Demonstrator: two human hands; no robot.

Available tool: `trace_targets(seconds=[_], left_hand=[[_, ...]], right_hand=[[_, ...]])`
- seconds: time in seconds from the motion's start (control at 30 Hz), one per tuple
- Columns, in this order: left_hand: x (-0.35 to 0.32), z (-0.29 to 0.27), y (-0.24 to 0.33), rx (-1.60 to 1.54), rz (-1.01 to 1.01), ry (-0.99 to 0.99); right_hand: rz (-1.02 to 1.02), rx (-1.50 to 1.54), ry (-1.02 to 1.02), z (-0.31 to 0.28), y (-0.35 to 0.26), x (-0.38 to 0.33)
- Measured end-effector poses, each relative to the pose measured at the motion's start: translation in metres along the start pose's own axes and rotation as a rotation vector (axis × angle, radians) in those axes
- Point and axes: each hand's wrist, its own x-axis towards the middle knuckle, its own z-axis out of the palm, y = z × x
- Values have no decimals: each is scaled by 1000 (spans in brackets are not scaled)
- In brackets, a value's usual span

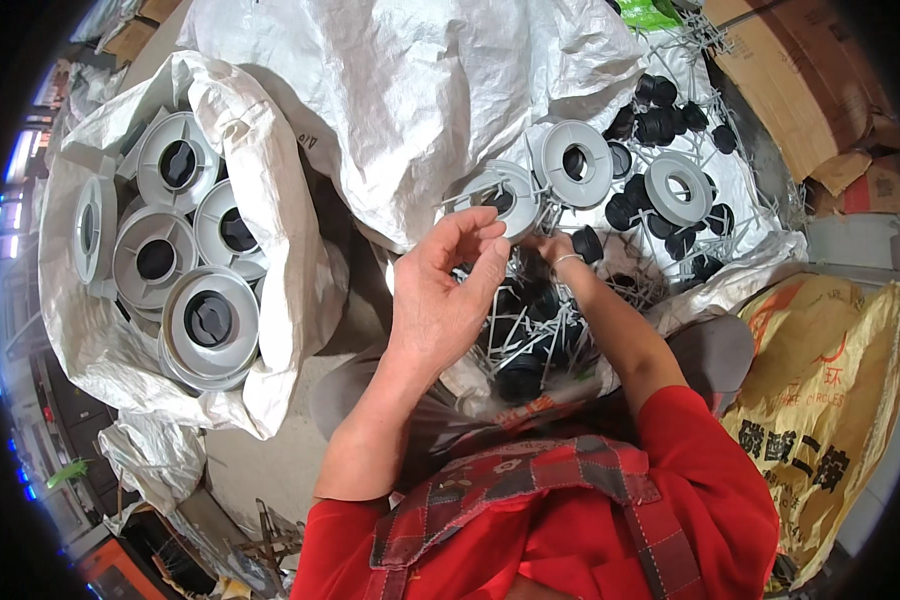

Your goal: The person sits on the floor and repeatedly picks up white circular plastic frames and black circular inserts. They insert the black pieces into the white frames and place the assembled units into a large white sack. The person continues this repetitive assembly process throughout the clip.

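My left hand (440, 280) is raised in the middle, its fingers curled and the thumb nearly meeting the fingertips; what lies between them is too small to tell. Just beyond it rests a grey plastic ring (518, 190) with pale thin rods across it. My right hand (548, 247) is bent inward by the ring's near edge, fingers closed and partly hidden. Beside its wrist is a round black cap (587, 244). Below both hands, between my knees, black pieces with pale rods (535, 335) lie in a tangled heap. A second grey ring (573, 163) lies farther off.
On the left a white woven sack (285, 300) holds several grey rings with black centres (210, 318). White sheeting (400, 90) spreads ahead. To the right are more black caps (655, 125), another grey ring (678, 188), cardboard boxes (795, 85) and a yellow sack (820, 400).
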Motion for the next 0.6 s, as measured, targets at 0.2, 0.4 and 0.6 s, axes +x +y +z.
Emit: trace_targets(seconds=[0.2, 0.4, 0.6], left_hand=[[-3, -5, -7, -2, -19, 30], [-4, -8, -7, -99, -16, 24], [-5, -10, -3, -61, -45, 11]], right_hand=[[-67, 145, -1, 14, -67, -61], [375, 689, -425, -35, -129, -112], [327, 661, -322, -4, -147, -120]])
